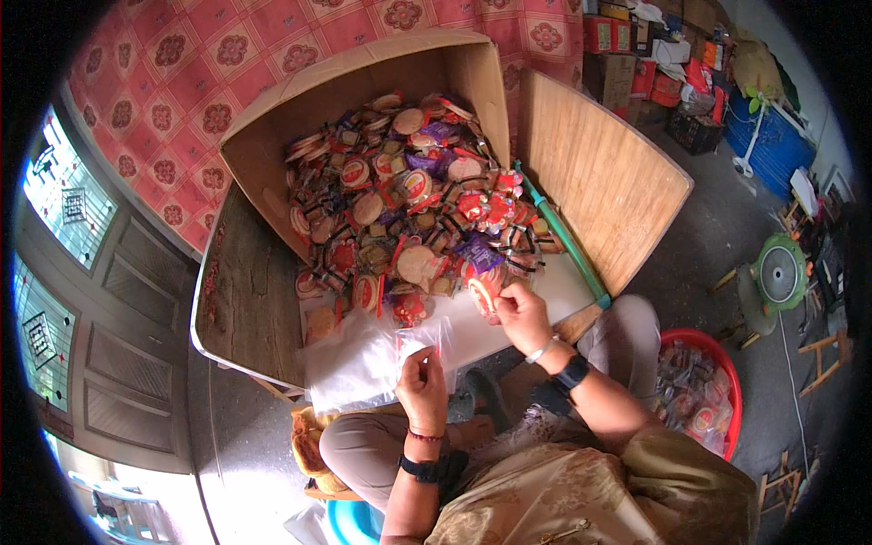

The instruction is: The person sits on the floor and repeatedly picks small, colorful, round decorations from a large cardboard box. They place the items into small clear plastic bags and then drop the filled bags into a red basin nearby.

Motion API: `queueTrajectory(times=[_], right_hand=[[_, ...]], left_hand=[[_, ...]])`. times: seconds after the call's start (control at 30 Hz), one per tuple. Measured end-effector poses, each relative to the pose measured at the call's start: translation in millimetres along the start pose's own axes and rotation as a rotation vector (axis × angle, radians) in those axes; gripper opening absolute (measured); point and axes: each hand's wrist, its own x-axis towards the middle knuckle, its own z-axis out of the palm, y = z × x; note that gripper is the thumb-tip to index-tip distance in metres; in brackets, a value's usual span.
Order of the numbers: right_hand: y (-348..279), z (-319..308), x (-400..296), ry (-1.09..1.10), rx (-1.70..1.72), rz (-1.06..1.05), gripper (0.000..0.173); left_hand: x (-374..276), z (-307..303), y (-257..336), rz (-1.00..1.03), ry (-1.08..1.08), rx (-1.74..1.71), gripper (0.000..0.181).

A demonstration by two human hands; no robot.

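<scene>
In my left hand [422,393] is the top edge of a small clear plastic bag [446,344], pinched between thumb and fingers. My right hand [526,317] grips a round wrapped snack with red and white print [481,294] by its edge, just above the white board [470,334]. Beyond both hands, a large heap of wrapped snacks [368,208], round discs and small packets, spills out of a cardboard box [470,61] tipped on its side. A purple packet [480,252] lies at the heap's front. A stack of clear bags [351,368] lies left of my left hand.
A green tube [572,248] runs along the heap's right side, beside a wooden panel [599,170]. At my right on the floor stands a red basin [734,402] holding filled clear bags. Farther right is a green fan [780,272]. A blue basin [351,524] sits at lower left.
</scene>
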Motion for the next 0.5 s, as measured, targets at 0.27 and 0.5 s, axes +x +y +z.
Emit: queueTrajectory(times=[0.27,0.5], right_hand=[[-75.6,-48.9,-32.5,-0.357,0.823,0.655,0.011],[-61.2,-34.2,-59.5,-0.351,0.515,0.477,0.012]], left_hand=[[1.5,13.7,-14.3,-0.06,-0.019,-0.065,0.011],[-1.2,22.8,-23.9,0.084,-0.008,-0.025,0.008]])
